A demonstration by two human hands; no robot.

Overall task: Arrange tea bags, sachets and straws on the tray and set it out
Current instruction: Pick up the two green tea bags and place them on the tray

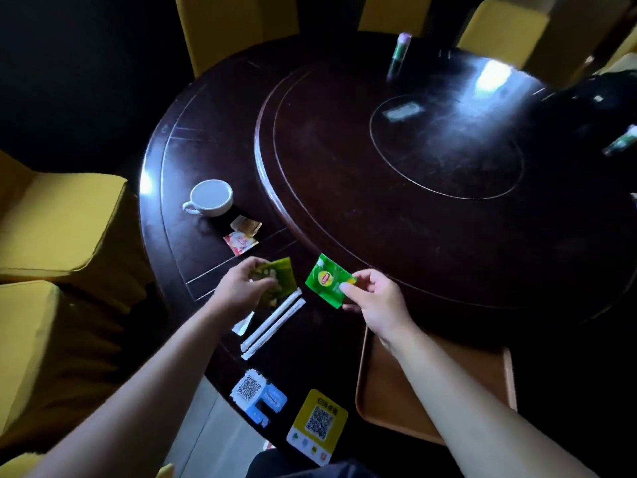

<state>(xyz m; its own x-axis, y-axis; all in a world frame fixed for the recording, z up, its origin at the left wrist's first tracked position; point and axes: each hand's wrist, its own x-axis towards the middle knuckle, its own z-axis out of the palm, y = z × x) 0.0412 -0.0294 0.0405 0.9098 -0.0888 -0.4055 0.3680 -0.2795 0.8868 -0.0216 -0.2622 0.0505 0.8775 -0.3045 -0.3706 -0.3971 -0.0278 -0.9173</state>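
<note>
My right hand [374, 298] pinches a bright green tea bag [327, 280] above the dark round table [213, 157]. My left hand [241, 288] closes on a darker green tea bag packet [281, 276] lying by two white wrapped straws [272, 324]. A small white sachet [243, 324] pokes out beside my left wrist. A red-and-white sachet [239, 243] and a tan sachet [246, 225] lie further off near a white cup [210, 197]. The brown tray [431, 381] sits at the table's near edge, partly under my right forearm.
A raised turntable [396, 160] fills the table's middle, with two green bottles [400, 51] [622, 141] at its far and right edges. QR code stickers [250, 388] [319, 422] sit at the near rim. Yellow covered chairs [65, 222] ring the table.
</note>
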